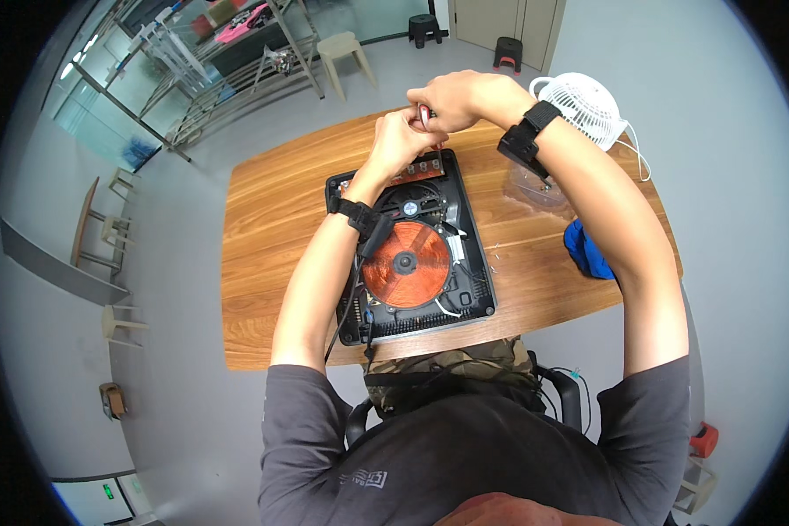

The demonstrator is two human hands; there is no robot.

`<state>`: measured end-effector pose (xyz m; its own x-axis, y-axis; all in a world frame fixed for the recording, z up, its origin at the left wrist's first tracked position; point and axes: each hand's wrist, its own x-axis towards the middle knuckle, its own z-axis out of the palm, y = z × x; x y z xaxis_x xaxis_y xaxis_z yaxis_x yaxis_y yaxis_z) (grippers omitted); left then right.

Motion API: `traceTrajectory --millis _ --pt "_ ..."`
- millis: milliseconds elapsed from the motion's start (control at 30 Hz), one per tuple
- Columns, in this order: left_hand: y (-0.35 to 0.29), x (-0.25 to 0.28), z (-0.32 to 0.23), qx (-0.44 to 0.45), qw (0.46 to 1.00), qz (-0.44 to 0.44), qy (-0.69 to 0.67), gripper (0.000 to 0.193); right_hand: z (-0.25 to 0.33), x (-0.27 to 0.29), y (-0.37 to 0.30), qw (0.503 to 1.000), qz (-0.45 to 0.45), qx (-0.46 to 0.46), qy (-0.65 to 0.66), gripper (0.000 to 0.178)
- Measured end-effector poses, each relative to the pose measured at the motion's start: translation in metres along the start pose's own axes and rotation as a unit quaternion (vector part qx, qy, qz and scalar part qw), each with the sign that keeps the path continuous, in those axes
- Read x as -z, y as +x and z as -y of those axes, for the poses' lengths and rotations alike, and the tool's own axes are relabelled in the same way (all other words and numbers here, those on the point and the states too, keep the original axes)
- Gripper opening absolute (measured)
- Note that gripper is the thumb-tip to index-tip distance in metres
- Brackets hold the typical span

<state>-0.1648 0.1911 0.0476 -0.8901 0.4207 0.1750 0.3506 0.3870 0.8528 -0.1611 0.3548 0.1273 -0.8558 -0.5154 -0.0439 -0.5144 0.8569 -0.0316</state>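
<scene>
An opened induction cooker (478,273) lies on the wooden table, its black shell holding a round copper coil (422,279), a fan (410,208) and a narrow circuit board (412,173) along the far edge. Above that board my right hand (460,98) is closed around a screwdriver (425,116) with a red and white handle; a thin shaft seems to point down to the board. My left hand (396,142) is closed right beside it, fingers meeting near the tool. What the left fingers pinch is hidden.
Right of the cooker are small loose screws (496,254), a clear plastic box (535,186), a blue cloth-like item (586,250) and a white fan (583,107). A dark cable (346,307) runs by the cooker's left edge. Stools and a metal rack (237,88) stand beyond the table.
</scene>
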Motion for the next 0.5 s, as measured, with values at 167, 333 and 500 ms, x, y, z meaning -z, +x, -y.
traceTrajectory --millis 167,333,500 --pt "0.008 -0.009 0.025 -0.043 0.999 0.012 0.006 0.023 -0.011 -0.008 0.006 0.999 0.020 -0.020 0.016 0.059" --pt "0.013 -0.011 0.029 -0.150 0.984 -0.007 0.091 0.020 -0.002 -0.004 0.006 0.998 0.017 -0.058 -0.020 0.065" --pt "0.008 -0.020 0.027 -0.125 0.991 -0.038 0.018 0.026 0.002 0.001 0.005 0.993 0.012 -0.110 -0.033 0.053"
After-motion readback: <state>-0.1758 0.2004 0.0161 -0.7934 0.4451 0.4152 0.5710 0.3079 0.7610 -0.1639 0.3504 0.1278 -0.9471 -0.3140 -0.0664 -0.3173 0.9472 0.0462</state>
